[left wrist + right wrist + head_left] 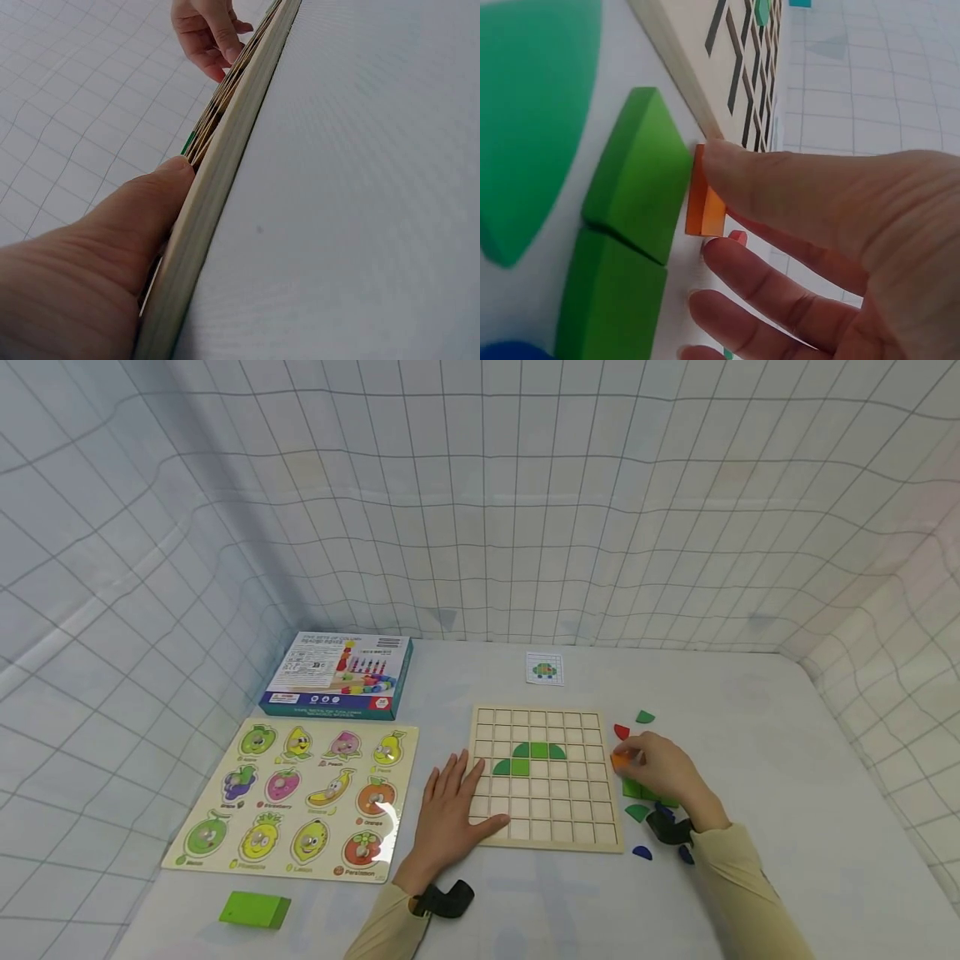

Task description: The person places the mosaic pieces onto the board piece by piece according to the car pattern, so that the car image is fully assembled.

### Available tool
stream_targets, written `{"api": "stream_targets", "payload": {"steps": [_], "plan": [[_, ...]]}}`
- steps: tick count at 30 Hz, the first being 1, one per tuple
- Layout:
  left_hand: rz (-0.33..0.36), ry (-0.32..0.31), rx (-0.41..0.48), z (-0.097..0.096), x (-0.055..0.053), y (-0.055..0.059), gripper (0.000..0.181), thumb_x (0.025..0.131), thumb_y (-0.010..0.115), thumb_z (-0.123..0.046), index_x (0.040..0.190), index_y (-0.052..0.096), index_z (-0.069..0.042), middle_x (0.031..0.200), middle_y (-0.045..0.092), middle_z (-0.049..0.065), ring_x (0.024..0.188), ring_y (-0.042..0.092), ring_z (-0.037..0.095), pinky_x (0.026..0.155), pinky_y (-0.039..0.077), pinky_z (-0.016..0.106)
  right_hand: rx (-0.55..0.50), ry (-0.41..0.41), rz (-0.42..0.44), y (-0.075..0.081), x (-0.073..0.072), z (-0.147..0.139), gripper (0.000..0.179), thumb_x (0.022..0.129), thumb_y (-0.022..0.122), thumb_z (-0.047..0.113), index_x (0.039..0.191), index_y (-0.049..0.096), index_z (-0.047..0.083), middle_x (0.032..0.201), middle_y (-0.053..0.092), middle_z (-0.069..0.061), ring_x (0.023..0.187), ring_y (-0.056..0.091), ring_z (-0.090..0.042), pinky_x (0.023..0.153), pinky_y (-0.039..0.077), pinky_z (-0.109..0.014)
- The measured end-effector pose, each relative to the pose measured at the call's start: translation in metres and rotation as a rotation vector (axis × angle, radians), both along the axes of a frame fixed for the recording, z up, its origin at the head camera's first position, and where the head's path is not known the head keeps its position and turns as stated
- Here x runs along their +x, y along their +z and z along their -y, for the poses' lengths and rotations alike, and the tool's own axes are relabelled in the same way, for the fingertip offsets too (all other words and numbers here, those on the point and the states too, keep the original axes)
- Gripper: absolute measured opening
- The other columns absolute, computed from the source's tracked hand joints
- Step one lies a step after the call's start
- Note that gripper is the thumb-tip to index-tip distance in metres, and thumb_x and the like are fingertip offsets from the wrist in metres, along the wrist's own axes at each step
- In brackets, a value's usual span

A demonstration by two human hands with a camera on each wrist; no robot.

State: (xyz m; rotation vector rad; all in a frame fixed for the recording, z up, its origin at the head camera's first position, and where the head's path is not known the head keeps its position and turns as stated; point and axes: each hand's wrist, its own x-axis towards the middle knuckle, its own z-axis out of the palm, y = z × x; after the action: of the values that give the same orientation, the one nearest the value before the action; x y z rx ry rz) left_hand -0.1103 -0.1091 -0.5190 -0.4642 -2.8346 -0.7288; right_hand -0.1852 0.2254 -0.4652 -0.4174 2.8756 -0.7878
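Note:
A wooden grid board (611,827) lies flat, with two green squares (520,767) and several darker green curved pieces (557,751) set in its cells. My left hand (446,814) rests on the board's left edge, fingers spread and straight, thumb over the near corner. Just past the right edge, my right hand (666,770) pinches an orange block (705,202) between thumb and fingers, low beside the board. Close to it are light green blocks (641,165), a darker green curved piece (536,112) and a red piece (622,732).
Blue half-round pieces (642,852) lie near my right wrist. Behind the board is a small pattern card (544,669). To the left are a fruit puzzle board (292,802), a boxed toy set (337,675) and a green block (255,910). Gridded cloth walls (525,527) surround the table.

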Motion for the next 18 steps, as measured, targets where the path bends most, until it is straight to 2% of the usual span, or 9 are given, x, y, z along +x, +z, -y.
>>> {"api": "stream_targets", "payload": {"steps": [18], "plan": [[-0.005, 0.001, -0.005, 0.0003, -0.0003, -0.0001, 0.088, 0.079, 0.065, -0.059, 0.145, 0.04, -0.007, 0.151, 0.028, 0.018, 0.14, 0.017, 0.034, 0.11, 0.009, 0.052, -0.008, -0.049, 0.025, -0.0002, -0.0009, -0.002, 0.017, 0.083, 0.073, 0.018, 0.095, 0.071, 0.007, 0.086, 0.061, -0.004, 0.075, 0.054, -0.02, 0.061, 0.044, -0.033]]}}
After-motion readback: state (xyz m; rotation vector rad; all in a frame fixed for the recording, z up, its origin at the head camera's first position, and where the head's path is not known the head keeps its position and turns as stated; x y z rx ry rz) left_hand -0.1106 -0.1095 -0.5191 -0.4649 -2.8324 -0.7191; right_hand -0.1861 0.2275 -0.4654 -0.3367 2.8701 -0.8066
